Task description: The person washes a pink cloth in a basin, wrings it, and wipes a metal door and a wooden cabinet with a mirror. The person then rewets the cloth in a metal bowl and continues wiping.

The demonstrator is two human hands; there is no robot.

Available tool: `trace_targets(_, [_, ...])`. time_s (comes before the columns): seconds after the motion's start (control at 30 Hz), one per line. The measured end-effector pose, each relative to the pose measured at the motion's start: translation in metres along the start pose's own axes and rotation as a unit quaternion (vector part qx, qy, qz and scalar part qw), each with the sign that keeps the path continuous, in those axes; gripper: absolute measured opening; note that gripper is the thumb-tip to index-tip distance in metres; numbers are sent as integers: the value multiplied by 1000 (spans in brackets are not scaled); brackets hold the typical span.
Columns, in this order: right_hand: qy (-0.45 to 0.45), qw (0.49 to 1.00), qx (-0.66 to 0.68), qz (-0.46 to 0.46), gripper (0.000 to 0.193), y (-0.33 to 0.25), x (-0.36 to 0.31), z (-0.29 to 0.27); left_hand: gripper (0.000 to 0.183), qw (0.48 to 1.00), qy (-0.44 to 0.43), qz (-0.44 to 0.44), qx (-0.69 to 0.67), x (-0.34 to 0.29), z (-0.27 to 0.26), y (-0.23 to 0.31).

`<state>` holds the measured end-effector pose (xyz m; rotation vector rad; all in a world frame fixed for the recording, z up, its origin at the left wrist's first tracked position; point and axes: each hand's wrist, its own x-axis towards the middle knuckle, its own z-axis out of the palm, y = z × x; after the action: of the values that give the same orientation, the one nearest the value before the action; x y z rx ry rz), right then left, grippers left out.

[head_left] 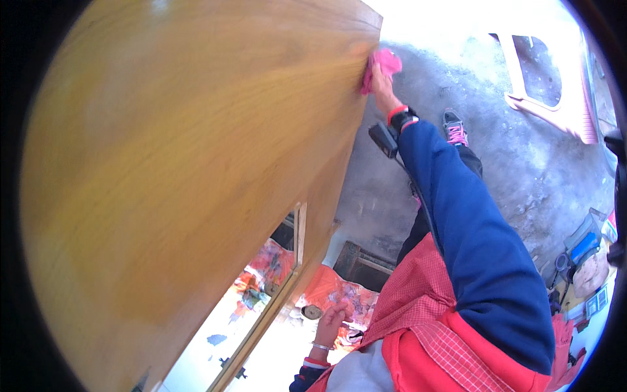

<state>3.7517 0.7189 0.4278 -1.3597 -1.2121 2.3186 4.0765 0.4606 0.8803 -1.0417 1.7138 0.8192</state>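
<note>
My right hand (384,88) is closed on a bright pink cloth (389,62). It presses the cloth against the far vertical edge of a large, varnished wooden panel (196,144) that fills the left side of the view. My right arm is stretched out in a navy sleeve, with a dark band at the wrist. Low in the middle, my left hand (331,326) hangs near a red and orange floral cloth (323,286). Its fingers look loosely apart, with nothing visible in them. A small round object (312,312) shows right beside it.
A framed, mirror-like pane (261,297) sits in the panel's lower part. Past the panel spreads a grey floor (516,170) with my shoe (454,127) on it. A pale pink frame (555,111) stands at the far right. Assorted items, including a blue container (583,247), crowd the right edge.
</note>
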Motion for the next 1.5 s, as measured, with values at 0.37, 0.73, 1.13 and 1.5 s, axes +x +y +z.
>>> trace_targets(0.37, [32, 997, 11, 68, 56, -45, -222, 65, 24, 998, -26, 52, -5, -5, -29, -70])
trace_targets(0.73, [-216, 840, 10, -497, 52, -243, -465, 110, 26, 986, -18, 157, 50, -12, -64, -100])
trace_targets(1.13, [-130, 917, 370, 79, 51, -4, -255, 40, 27, 991, -27, 117, 59, 0, -76, -117])
trace_targets(1.5, [-177, 958, 147, 172, 60, -160, -348, 49, 28, 982, -60, 167, 61, 16, -87, -114])
